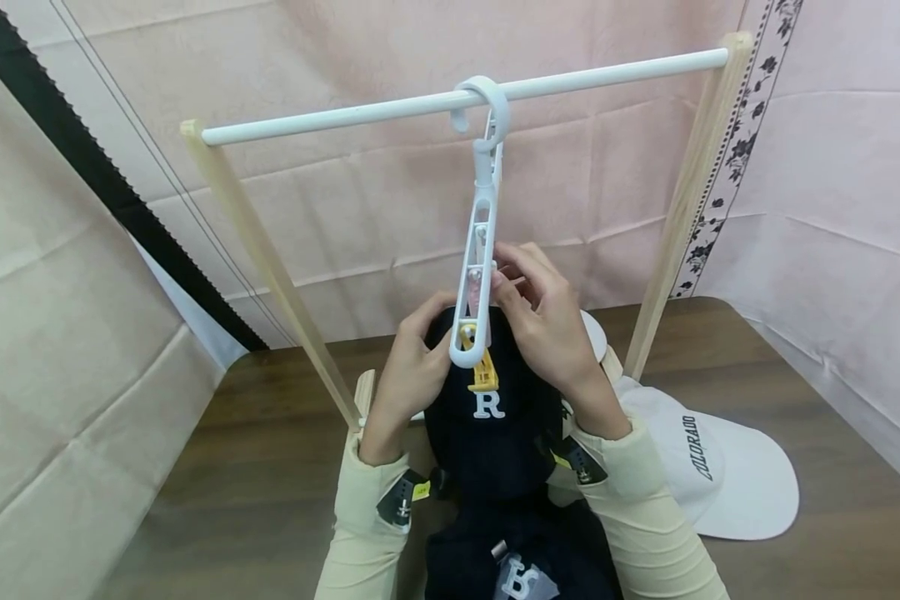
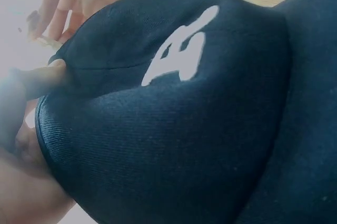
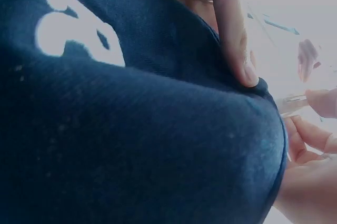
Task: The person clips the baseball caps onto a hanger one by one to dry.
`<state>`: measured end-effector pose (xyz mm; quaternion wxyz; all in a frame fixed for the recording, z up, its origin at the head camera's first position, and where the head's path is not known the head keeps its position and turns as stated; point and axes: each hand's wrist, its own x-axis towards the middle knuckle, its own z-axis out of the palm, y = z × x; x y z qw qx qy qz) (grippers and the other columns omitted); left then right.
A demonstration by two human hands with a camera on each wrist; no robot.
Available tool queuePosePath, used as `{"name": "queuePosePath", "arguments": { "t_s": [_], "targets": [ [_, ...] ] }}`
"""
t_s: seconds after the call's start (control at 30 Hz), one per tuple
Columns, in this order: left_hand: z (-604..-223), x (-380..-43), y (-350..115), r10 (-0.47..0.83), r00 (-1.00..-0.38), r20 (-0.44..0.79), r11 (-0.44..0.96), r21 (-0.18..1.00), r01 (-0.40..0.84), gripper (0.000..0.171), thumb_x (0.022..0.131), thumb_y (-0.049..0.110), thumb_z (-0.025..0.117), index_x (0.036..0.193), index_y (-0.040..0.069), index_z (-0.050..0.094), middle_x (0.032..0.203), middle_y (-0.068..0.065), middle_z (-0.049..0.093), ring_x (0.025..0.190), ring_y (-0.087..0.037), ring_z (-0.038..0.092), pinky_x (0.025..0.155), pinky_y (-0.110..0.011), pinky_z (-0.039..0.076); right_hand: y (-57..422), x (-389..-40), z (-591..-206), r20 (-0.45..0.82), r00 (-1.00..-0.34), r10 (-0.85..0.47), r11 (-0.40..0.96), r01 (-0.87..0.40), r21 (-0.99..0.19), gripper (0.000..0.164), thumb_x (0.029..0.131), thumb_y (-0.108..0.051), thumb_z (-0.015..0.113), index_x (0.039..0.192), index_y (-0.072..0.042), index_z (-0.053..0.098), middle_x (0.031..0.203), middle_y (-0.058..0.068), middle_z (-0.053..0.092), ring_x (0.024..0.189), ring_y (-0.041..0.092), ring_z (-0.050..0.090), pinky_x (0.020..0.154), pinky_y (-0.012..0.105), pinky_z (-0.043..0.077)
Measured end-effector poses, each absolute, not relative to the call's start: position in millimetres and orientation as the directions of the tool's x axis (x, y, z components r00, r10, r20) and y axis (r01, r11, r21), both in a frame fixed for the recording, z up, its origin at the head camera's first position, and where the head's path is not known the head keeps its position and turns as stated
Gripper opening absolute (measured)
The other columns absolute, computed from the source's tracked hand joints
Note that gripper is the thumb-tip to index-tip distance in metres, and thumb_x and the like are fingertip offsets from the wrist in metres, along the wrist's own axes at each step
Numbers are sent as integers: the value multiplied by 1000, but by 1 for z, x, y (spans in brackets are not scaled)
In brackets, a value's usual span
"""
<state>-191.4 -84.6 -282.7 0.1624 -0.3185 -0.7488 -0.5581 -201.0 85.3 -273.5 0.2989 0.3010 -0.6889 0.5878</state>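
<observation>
A black cap [image 1: 450, 442] with a white letter R is under the lower end of a pale blue clip hanger [image 1: 457, 292]. My left hand [image 1: 416, 358] grips the cap's edge, its thumb [image 2: 50, 74] pressing on top in the left wrist view. My right hand [image 1: 551, 325] is raised beside the hanger, pinching a small clear clip [image 3: 292, 100] just past the cap's edge in the right wrist view. A pinkish clip [image 1: 474, 292] shows through the hanger's frame. A yellow clip [image 1: 484, 373] hangs lower, overlapping the cap above the letter.
The hanger hooks over a pale blue rod [image 1: 330, 114] between wooden posts [image 1: 675, 200]. A white cap [image 1: 742, 475] reading COLORADO lies on the wooden table [image 1: 255, 475] at right. Another dark cap [image 1: 450, 558] with a white letter is nearest me. Cloth [image 1: 390, 192] hangs behind.
</observation>
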Motion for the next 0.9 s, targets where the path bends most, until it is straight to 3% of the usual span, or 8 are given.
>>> {"name": "queuePosePath", "arguments": {
  "t_s": [0.23, 0.43, 0.9],
  "targets": [
    [-292, -200, -82, 298, -738, 606, 179, 724, 666, 21, 98, 2, 58, 118, 1, 64, 111, -11, 65, 101, -19, 56, 94, -36, 42, 89, -200, -275, 775, -630, -39, 193, -766, -613, 32, 100, -12, 60, 131, -6, 63, 106, 4, 62, 82, 17, 57, 63, 25, 43],
    [-309, -215, -81, 273, -719, 639, 200, 693, 692, 22, 97, 7, 62, 118, 11, 66, 114, 0, 65, 106, -13, 57, 99, -37, 43, 93, -200, -277, 770, -638, -23, 218, -755, -619, 30, 100, -14, 60, 128, -7, 65, 104, 2, 62, 77, 18, 54, 63, 25, 41],
    [-309, -212, -75, 194, -683, 705, 225, 645, 730, 23, 96, 2, 62, 118, 6, 65, 116, -3, 65, 109, -15, 57, 106, -40, 40, 89, -201, -275, 789, -615, -11, 193, -775, -602, 29, 99, -11, 60, 126, -4, 65, 100, 4, 60, 75, 18, 54, 62, 24, 42]
  ]
}}
